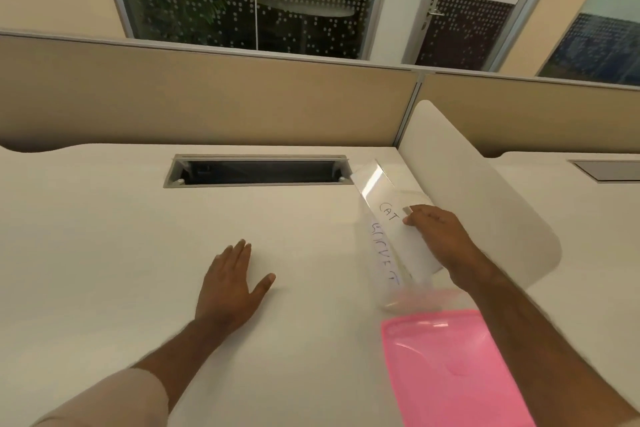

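I'm on the head view and the right hand is at the worktop's right edge, its fingers curled and pinching a small white block right beside the word CAT on the lettered sheet. That glossy sheet stands tilted, far end up by the cable slot, near end blurred just above the pink tray, its back close to the white side panel. I can't tell whether it touches the panel. A second handwritten word runs down the strip beside it, too smeared for me to read.

The left hand lies flat in the middle of the worktop, fingers straight and pressed together, thumb spread wide, holding nothing.

My read: this is the wipe-off step, block set at the lettering. Next I'd want that free left hand across to steady the sheet, then short firm strokes over CAT, or the sheet will flex away
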Demonstrator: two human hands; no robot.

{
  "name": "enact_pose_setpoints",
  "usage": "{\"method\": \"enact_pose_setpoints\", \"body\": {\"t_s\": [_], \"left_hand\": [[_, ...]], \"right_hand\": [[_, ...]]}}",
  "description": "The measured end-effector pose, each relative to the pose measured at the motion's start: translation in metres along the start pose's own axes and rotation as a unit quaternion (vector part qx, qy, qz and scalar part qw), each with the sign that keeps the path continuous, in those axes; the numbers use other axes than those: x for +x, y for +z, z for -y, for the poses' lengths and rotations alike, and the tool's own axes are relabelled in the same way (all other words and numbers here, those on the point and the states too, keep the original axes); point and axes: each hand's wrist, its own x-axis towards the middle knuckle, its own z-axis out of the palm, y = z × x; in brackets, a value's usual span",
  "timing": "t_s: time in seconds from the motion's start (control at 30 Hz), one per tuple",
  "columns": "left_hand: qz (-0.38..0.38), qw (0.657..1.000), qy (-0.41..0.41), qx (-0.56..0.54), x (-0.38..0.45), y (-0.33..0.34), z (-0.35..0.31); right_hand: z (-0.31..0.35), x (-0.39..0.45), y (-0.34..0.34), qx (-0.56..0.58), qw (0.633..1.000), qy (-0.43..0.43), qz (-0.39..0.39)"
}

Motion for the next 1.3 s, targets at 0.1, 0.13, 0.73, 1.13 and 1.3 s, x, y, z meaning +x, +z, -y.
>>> {"method": "enact_pose_setpoints", "body": {"t_s": [0.1, 0.13, 0.73, 1.13, 1.3], "left_hand": [[0.009, 0.999, -0.001, 0.039, -0.002, 0.009, 0.008], [0.014, 0.999, -0.002, 0.048, -0.001, 0.012, 0.009], [0.024, 0.997, 0.005, 0.079, 0.005, 0.019, 0.01], [0.024, 0.997, 0.006, 0.077, 0.004, 0.017, 0.009], [0.022, 0.997, 0.003, 0.075, 0.004, 0.017, 0.008]], "right_hand": [[-0.011, 0.006, -0.011, 0.016, 0.999, 0.01, -0.043], [-0.015, 0.009, -0.016, 0.022, 0.998, 0.011, -0.054], [-0.072, 0.047, 0.019, -0.221, 0.974, 0.037, -0.025], [-0.079, 0.051, 0.038, -0.322, 0.945, 0.044, 0.036], [-0.077, 0.048, 0.036, -0.324, 0.945, 0.033, 0.024]]}}
